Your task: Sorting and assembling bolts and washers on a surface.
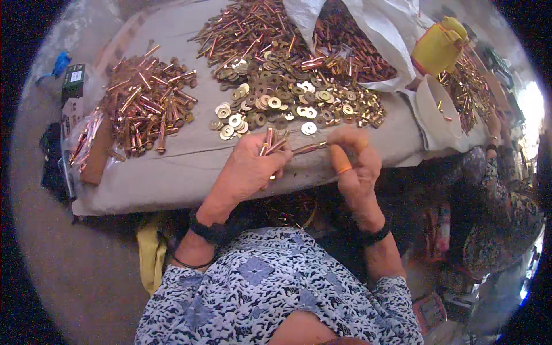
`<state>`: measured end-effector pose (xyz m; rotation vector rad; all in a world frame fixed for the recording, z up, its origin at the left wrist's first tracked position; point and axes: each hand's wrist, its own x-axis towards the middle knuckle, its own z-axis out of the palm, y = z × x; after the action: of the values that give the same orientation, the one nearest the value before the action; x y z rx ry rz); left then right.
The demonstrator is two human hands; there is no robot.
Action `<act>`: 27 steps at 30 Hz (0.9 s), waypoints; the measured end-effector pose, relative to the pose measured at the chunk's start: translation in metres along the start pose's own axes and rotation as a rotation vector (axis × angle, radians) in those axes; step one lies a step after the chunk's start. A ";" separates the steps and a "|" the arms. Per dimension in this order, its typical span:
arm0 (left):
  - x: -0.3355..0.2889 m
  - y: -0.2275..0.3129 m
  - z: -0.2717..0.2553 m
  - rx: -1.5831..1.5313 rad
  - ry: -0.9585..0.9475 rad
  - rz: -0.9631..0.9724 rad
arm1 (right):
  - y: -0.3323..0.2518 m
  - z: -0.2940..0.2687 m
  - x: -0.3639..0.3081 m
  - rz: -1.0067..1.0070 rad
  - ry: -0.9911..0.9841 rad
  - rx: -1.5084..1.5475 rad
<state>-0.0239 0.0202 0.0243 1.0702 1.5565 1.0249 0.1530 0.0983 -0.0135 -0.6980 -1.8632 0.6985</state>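
In my left hand [244, 169], closed near the table's front edge, is a bunch of gold-coloured bolts [269, 141] pointing up and to the right. Another bolt [309, 148] lies nearly level between my two hands. My right hand [359, 178], with orange finger covers on thumb and forefinger, pinches that bolt's right end. Just beyond my hands spreads a heap of flat round washers [275, 103], some silvery, some brassy. One silvery washer [309, 128] lies at the near edge of this heap.
A pile of bolts [152, 103] lies left beside a cardboard box [96, 152]. More bolts [247, 29] are heaped at the back, next to a white sack [368, 26]. At right stand a white tub [435, 109] and a yellow container [437, 49]. Another person's arm [493, 138] shows far right.
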 end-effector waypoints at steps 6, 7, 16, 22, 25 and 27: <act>0.001 -0.010 0.000 -0.008 -0.100 0.133 | 0.003 -0.004 -0.011 0.244 -0.176 -0.144; 0.000 -0.010 0.002 -0.014 -0.084 0.125 | 0.002 -0.006 -0.012 0.223 -0.154 -0.163; -0.003 -0.006 0.000 -0.030 -0.039 0.090 | -0.004 0.006 -0.004 0.118 -0.097 -0.038; 0.001 -0.012 0.002 -0.089 -0.049 0.095 | -0.016 -0.001 -0.005 0.156 0.003 -0.033; 0.000 -0.011 -0.003 -0.071 -0.089 0.104 | -0.008 0.002 -0.002 -0.122 -0.110 -0.128; -0.001 -0.010 -0.002 -0.102 -0.106 0.131 | -0.005 -0.007 -0.012 0.107 -0.141 -0.077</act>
<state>-0.0272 0.0167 0.0158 1.1479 1.3498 1.1060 0.1632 0.0871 -0.0144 -0.8205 -2.0019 0.7648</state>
